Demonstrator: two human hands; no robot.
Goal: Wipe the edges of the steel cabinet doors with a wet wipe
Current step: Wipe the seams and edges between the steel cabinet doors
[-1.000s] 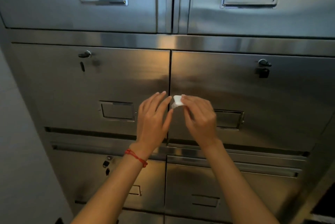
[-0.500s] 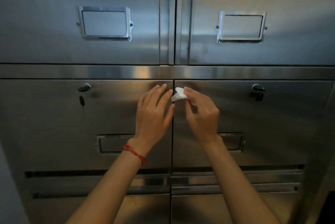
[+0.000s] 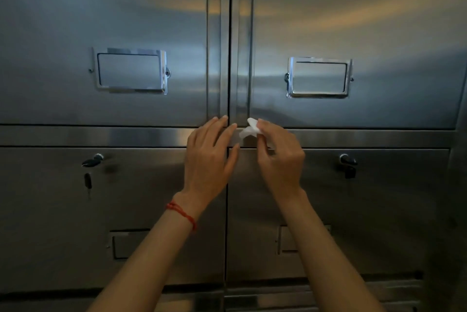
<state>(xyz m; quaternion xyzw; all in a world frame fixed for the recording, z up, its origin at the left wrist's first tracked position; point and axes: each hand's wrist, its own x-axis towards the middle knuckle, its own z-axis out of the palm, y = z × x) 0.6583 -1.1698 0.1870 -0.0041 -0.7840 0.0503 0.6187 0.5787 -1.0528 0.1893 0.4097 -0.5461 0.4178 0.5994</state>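
Right hand (image 3: 280, 160) pinches crumpled white wet wipe (image 3: 249, 128) at door seam; left hand (image 3: 209, 157) flat, fingers straight

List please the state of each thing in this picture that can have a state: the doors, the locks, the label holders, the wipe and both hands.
Upper cabinet doors: closed.
Lower cabinet doors: closed.
Left lock: key hangs from it.
Right lock: key state unclear.
Label holders: no readable label.
Wet wipe: crumpled, pinched.
Right hand: pinches the wipe.
Left hand: fingers straight, holds nothing.
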